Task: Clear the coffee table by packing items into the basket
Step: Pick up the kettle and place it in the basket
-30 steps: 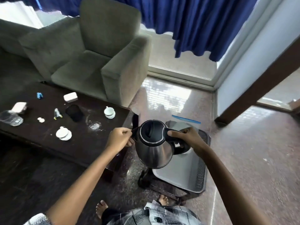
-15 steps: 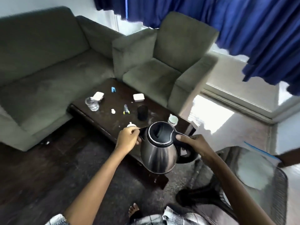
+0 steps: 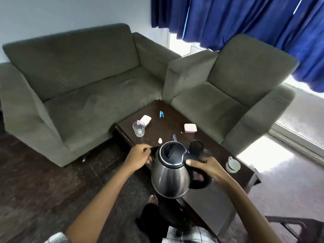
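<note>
A steel kettle [image 3: 170,178] with a black lid and handle hangs above the near edge of the dark coffee table [image 3: 175,120]. My right hand [image 3: 206,168] grips its handle. My left hand [image 3: 139,157] pinches a thin black part at the kettle's rim on the spout side. On the table lie a clear glass [image 3: 138,129], two pale pink boxes [image 3: 145,120] [image 3: 190,128], a blue clip [image 3: 161,114], a tiny white piece [image 3: 159,140], a black cup [image 3: 197,146] and a white cup on a saucer [image 3: 232,164]. The basket cannot be made out.
A grey-green sofa [image 3: 84,88] stands behind the table on the left and a matching armchair [image 3: 228,88] on the right. Blue curtains [image 3: 245,20] hang over a bright window. A dark frame [image 3: 287,223] shows at the bottom right. My foot [image 3: 153,199] is on the dark floor.
The view has swung left, away from the grey basket on the floor and toward the table and sofa. The kettle has stayed in both hands, now over the table's near edge.
</note>
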The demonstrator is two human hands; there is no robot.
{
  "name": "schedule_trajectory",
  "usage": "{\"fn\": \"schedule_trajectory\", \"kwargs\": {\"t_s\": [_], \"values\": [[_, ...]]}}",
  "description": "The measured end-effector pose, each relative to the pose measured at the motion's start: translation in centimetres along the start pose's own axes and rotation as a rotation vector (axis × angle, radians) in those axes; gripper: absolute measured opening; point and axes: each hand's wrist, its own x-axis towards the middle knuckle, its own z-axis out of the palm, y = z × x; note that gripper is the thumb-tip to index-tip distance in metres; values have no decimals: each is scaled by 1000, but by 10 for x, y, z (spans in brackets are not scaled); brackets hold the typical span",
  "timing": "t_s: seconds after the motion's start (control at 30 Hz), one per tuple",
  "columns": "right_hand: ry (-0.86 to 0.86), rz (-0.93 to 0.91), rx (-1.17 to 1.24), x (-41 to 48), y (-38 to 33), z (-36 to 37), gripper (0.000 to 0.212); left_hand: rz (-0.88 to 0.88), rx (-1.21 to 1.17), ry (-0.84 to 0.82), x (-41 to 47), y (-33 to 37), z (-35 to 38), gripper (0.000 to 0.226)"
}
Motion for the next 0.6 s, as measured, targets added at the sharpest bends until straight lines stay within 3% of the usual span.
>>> {"fn": "schedule_trajectory", "kwargs": {"t_s": [0.23,0.6], "values": [[106,8,12,90,-20,56,47,-85,-7,-72,99,-28,-53,26],[398,183,12,193,-61,126,67,-57,133,-317,254,-50,-116,24]]}}
